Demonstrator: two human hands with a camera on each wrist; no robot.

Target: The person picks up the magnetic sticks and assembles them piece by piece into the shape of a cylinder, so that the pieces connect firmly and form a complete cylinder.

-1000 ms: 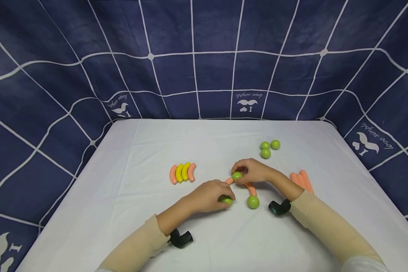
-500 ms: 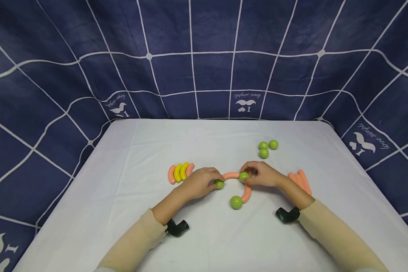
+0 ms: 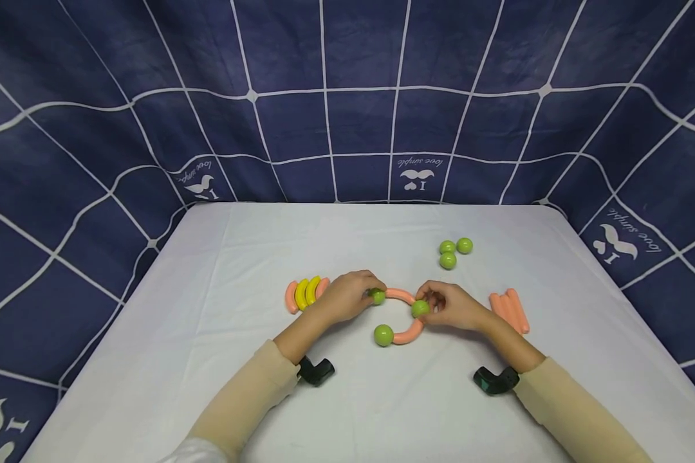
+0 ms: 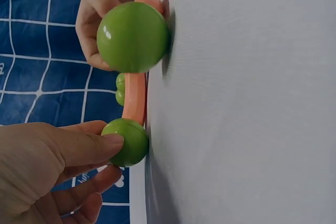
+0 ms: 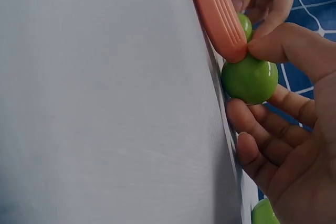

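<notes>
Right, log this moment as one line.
left hand: pinches green ball | right hand: pinches second green ball | link: curved orange piece between them | nearest green ball: untouched

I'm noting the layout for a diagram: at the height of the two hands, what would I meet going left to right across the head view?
Pink curved piece, two yellow curved pieces, left hand, green ball, pink arc, second green ball, right hand, three pink sticks.
</notes>
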